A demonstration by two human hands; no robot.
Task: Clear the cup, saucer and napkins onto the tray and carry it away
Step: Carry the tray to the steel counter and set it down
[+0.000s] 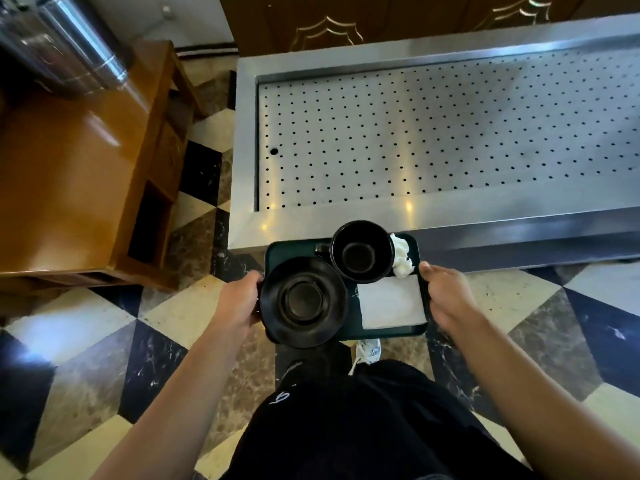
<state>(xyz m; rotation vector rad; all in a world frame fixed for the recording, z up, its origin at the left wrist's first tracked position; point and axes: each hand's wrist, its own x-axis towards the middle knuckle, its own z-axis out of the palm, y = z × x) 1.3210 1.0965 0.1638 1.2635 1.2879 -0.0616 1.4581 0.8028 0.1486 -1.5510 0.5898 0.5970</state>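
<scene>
I hold a dark green tray (391, 332) level in front of me, above the floor. My left hand (239, 303) grips its left edge and my right hand (446, 296) grips its right edge. On the tray a black saucer (303, 303) sits at the near left, overhanging the rim. A black empty cup (362, 252) stands at the far middle. A crumpled white napkin (401, 258) lies to the right of the cup, and a flat folded white napkin (391, 303) lies at the near right.
A stainless steel counter (415, 216) with a perforated top stands straight ahead, its near edge just beyond the tray. A wooden cabinet (79, 188) with a shiny metal vessel (72, 39) is at the left. Checkered tile floor (104, 358) lies below.
</scene>
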